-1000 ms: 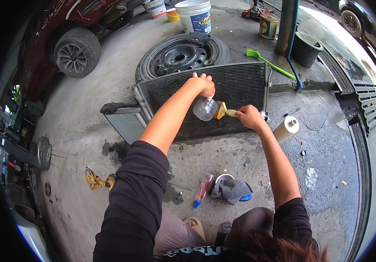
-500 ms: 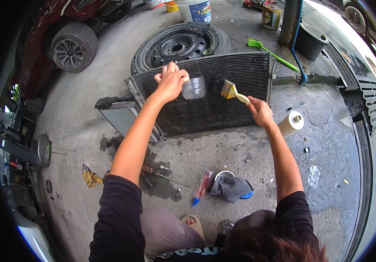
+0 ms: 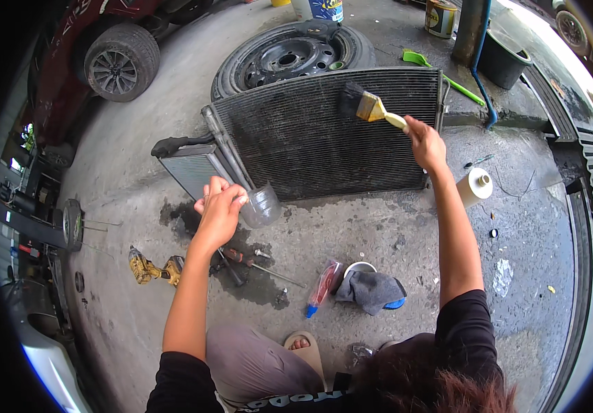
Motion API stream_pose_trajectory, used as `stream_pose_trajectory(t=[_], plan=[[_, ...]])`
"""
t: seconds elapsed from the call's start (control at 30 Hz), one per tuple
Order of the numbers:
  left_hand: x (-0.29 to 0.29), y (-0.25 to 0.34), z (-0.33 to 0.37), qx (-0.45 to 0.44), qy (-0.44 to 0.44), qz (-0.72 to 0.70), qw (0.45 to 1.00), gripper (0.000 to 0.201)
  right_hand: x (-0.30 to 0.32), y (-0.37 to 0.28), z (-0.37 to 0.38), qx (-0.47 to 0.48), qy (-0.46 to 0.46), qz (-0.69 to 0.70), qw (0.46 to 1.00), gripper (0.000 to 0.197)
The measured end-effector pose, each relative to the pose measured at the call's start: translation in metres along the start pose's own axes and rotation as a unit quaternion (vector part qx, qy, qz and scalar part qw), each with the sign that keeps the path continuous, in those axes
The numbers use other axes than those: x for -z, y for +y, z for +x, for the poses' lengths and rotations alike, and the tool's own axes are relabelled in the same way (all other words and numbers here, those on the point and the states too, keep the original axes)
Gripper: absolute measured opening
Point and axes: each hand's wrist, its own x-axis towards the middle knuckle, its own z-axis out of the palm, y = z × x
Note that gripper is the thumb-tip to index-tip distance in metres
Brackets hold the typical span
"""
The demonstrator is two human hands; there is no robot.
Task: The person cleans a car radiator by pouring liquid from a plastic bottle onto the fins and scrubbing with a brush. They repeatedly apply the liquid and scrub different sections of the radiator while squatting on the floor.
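Observation:
My right hand grips the pale handle of a paintbrush. Its dark bristles touch, or almost touch, the upper part of a black finned radiator. My left hand pinches the rim of a clear plastic cup, which looks like a cut-off bottle bottom. The cup hangs near the radiator's lower left corner; whether liquid is in it I cannot tell. Propped upright, the radiator leans on a tire with a black steel wheel. A smaller silver radiator stands against its left side.
On the concrete lie a yellow-black power drill, a screwdriver, a red bottle with a blue tip and a grey cloth over a white bowl. A white bottle stands at right, a green-handled brush beyond it.
My left hand has brought the cup down and left, away from the radiator's face. The brush in my right hand has moved up along the fins.

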Motion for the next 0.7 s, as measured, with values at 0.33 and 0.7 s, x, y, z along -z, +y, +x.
stream_pose_trajectory(t=[0.33,0.7], plan=[[-0.001,0.033,-0.06,0.046,-0.033,-0.029,0.998,0.005,-0.015,0.044,-0.048,0.108,-0.001,-0.165,0.98,0.022],[-0.021,0.028,-0.033,0.037,-0.013,-0.004,0.999,0.007,-0.082,0.065,-0.092,0.097,-0.11,-0.205,0.968,0.022]])
